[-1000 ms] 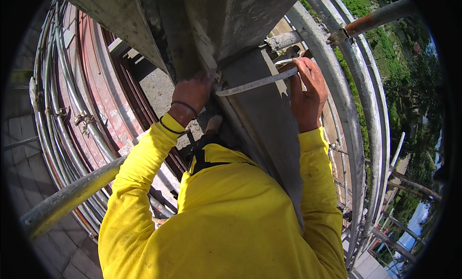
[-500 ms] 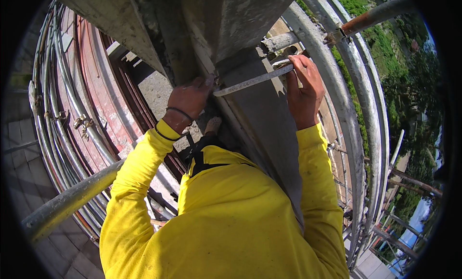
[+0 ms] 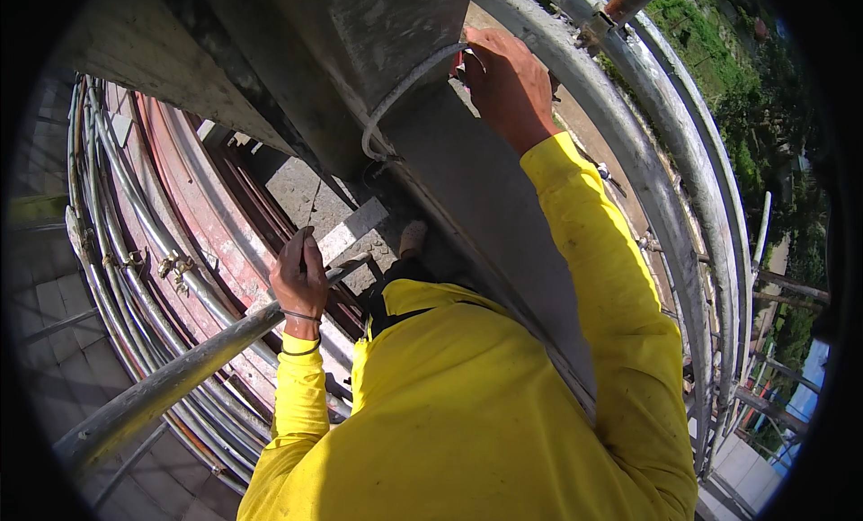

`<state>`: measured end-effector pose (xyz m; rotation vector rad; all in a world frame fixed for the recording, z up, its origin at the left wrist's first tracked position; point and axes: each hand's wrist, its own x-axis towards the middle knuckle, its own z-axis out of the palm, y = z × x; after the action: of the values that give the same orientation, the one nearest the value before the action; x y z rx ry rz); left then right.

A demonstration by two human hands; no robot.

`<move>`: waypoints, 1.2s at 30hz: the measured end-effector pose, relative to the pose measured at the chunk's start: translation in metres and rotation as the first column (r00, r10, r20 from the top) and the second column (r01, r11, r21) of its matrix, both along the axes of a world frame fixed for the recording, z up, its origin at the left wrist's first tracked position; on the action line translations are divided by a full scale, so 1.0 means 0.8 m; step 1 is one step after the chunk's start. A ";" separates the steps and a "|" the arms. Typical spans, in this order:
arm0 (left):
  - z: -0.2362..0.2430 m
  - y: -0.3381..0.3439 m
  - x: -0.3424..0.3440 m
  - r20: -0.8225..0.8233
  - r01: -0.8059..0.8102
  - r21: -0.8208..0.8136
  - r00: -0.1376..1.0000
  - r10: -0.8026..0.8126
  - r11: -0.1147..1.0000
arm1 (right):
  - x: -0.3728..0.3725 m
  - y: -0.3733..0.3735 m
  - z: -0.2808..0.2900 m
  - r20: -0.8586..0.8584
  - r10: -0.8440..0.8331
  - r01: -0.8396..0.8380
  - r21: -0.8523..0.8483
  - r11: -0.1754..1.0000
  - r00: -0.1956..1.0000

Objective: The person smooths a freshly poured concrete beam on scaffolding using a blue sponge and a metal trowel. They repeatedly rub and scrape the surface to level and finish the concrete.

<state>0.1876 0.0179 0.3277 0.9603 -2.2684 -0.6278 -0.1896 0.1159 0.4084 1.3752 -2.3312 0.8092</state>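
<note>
My right hand [image 3: 512, 85] is closed round the upper end of a pale, narrow curved strip [image 3: 406, 84], beside the grey concrete column [image 3: 395, 26]. The strip's lower end bends against the column's edge; I cannot tell whether it is fixed there. Something small and red [image 3: 457, 64] shows beside the right fingers, too hidden to name. Lower left, my left hand [image 3: 299, 278] pinches a thin strand [image 3: 315, 202] that rises from the fingertips, apart from the strip. Dark bands circle the left wrist.
A metal scaffold pipe [image 3: 171, 386] crosses below my left hand. Several bundled pipes [image 3: 135, 278] run along the left by a reddish-white beam [image 3: 193, 215]. Thick pale scaffold rails [image 3: 620, 116] curve past on the right. My foot [image 3: 413, 238] stands beside the column's base.
My left hand has let go of the strip's lower end and moved down and left, now with a thin strand. My right hand has gone up and left, and the strip is more curved.
</note>
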 end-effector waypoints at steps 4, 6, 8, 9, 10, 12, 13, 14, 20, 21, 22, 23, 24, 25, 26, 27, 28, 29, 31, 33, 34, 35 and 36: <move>-0.015 0.032 0.022 -0.051 -0.008 0.119 0.999 0.015 0.993 | -0.011 0.008 0.002 0.042 0.026 -0.027 0.032 0.999 0.999; -0.008 0.050 0.026 -0.060 -0.005 0.222 0.998 0.019 0.975 | 0.012 0.018 0.007 -0.004 -0.059 0.058 -0.124 0.991 0.998; 0.006 0.067 0.015 -0.135 0.079 0.252 0.990 -0.046 0.964 | 0.052 0.045 0.013 0.206 -0.065 0.106 -0.195 0.975 0.976; 0.017 0.077 0.006 -0.142 0.109 0.315 0.988 -0.067 0.943 | 0.081 0.068 0.010 0.424 -0.021 0.110 -0.186 0.976 0.905; 0.016 0.084 -0.005 -0.216 0.151 0.260 0.972 -0.095 0.954 | 0.116 0.086 0.009 0.652 0.020 0.067 -0.109 0.992 0.758; 0.039 0.105 -0.030 -0.277 0.186 0.407 0.958 -0.073 0.894 | 0.181 0.114 -0.004 0.867 0.120 -0.076 -0.094 0.993 0.483; 0.049 0.113 -0.044 -0.337 0.224 0.428 0.938 -0.075 0.876 | 0.206 0.118 -0.020 0.891 0.204 -0.152 -0.155 0.976 0.405; 0.057 0.118 -0.050 -0.325 0.240 0.503 0.943 -0.076 0.831 | 0.225 0.115 -0.036 0.904 0.248 -0.161 -0.202 0.966 0.350; 0.046 0.135 -0.058 -0.296 0.189 0.386 0.952 -0.073 0.903 | 0.247 0.079 -0.046 0.911 0.380 0.064 -0.394 0.917 0.161; 0.046 0.138 -0.054 -0.269 0.181 0.388 0.960 -0.076 0.904 | 0.246 0.076 -0.050 0.907 0.387 0.098 -0.405 0.909 0.166; 0.047 0.139 -0.049 -0.242 0.172 0.391 0.967 -0.079 0.904 | 0.244 0.074 -0.053 0.904 0.392 0.130 -0.415 0.900 0.170; 0.047 0.143 -0.042 -0.215 0.150 0.398 0.974 -0.067 0.905 | 0.242 0.074 -0.052 0.903 0.396 0.150 -0.420 0.895 0.169; 0.047 0.145 -0.035 -0.216 0.150 0.394 0.974 -0.068 0.907 | 0.237 0.075 -0.053 0.919 0.388 0.188 -0.395 0.899 0.075; 0.049 0.146 -0.026 -0.169 0.159 0.399 0.981 -0.098 0.903 | 0.230 0.077 -0.053 0.925 0.379 0.224 -0.365 0.904 -0.021; 0.052 0.148 -0.014 -0.122 0.161 0.408 0.985 -0.122 0.899 | 0.222 0.079 -0.053 0.923 0.365 0.251 -0.328 0.911 -0.118; 0.052 0.148 -0.004 -0.081 0.162 0.417 0.987 -0.141 0.894 | 0.210 0.085 -0.041 0.925 0.356 0.328 -0.297 0.897 -0.134; 0.046 0.147 0.005 -0.102 0.201 0.358 0.979 -0.176 0.912 | 0.193 0.096 -0.026 0.926 0.347 0.404 -0.263 0.876 -0.151; 0.039 0.147 0.011 -0.118 0.210 0.386 0.977 -0.178 0.898 | 0.166 0.111 -0.021 0.891 0.425 0.466 -0.311 0.828 -0.159; 0.034 0.148 0.015 -0.164 0.240 0.444 0.969 -0.185 0.864 | 0.088 0.156 -0.009 0.925 0.374 0.509 -0.351 0.786 0.060; 0.047 0.148 -0.007 -0.177 0.291 0.433 0.956 -0.236 0.853 | 0.016 0.204 -0.035 0.380 -0.407 0.476 -0.104 0.873 0.831; 0.040 0.144 -0.018 -0.134 0.295 0.370 0.955 -0.263 0.881 | -0.005 0.228 -0.050 0.125 -0.428 0.433 -0.021 0.901 0.895; 0.033 0.137 -0.026 -0.098 0.290 0.300 0.957 -0.273 0.909 | 0.003 0.231 -0.023 0.336 -0.378 0.373 0.082 0.924 0.863; 0.026 0.131 -0.034 -0.065 0.290 0.227 0.957 -0.282 0.930 | 0.014 0.235 -0.015 0.311 -0.401 0.380 0.130 0.916 0.861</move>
<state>0.1604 0.1229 0.3486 0.7207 -2.3630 -1.0502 -0.1782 0.3041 0.3961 0.7759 -2.7859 0.8963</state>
